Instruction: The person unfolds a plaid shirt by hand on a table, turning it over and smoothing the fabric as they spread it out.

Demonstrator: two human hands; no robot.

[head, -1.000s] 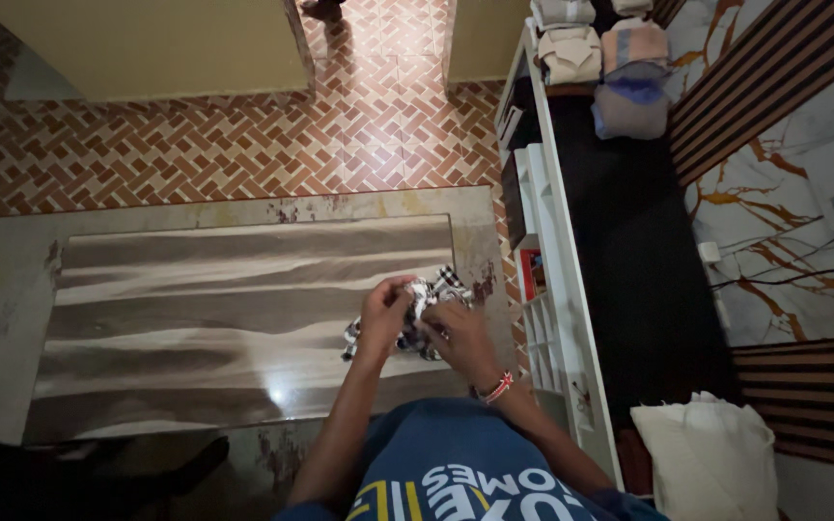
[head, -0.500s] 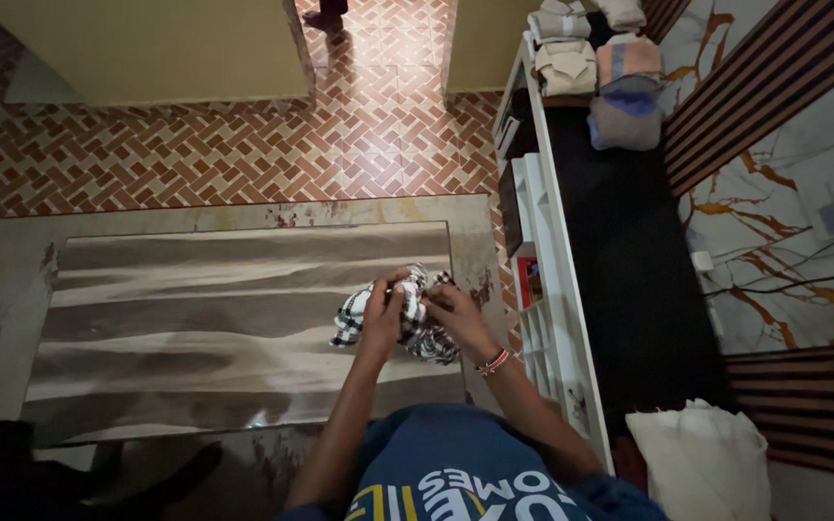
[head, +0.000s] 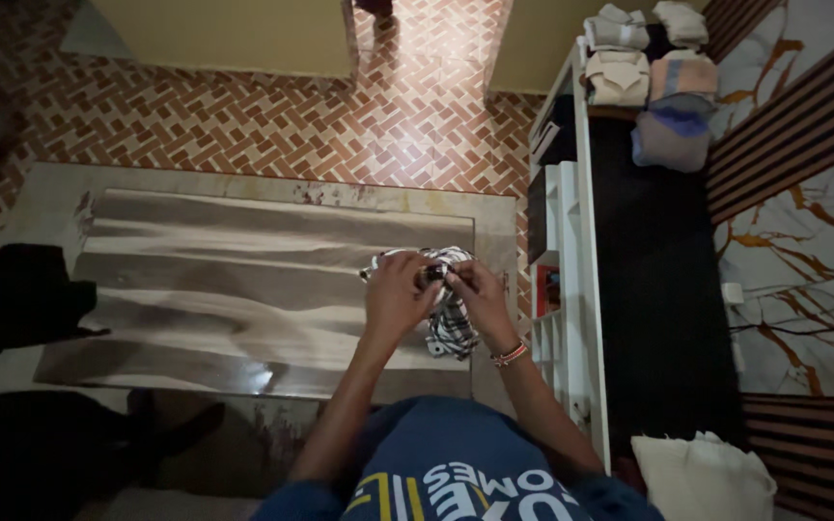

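Observation:
A black-and-white checked cloth (head: 451,323) is bunched up over the right end of a glossy wood-grain table (head: 243,280). My left hand (head: 396,294) grips the cloth's upper left part. My right hand (head: 480,294), with a beaded band on the wrist, holds the same cloth from the right. The two hands meet at the top of the bundle, fingers closed into the fabric. A loose tail of the cloth hangs below my hands.
A white shelf unit (head: 571,289) with a dark top stands right of the table. Several folded clothes (head: 644,77) lie at its far end. A white cushion (head: 702,478) sits near right. Brick-pattern floor (head: 272,125) lies beyond; a dark shape (head: 12,304) is at left.
Both hands stay on the cloth and have kept gathering it into a tighter bundle. The view has shifted slightly, so hands and cloth sit a little higher on the table.

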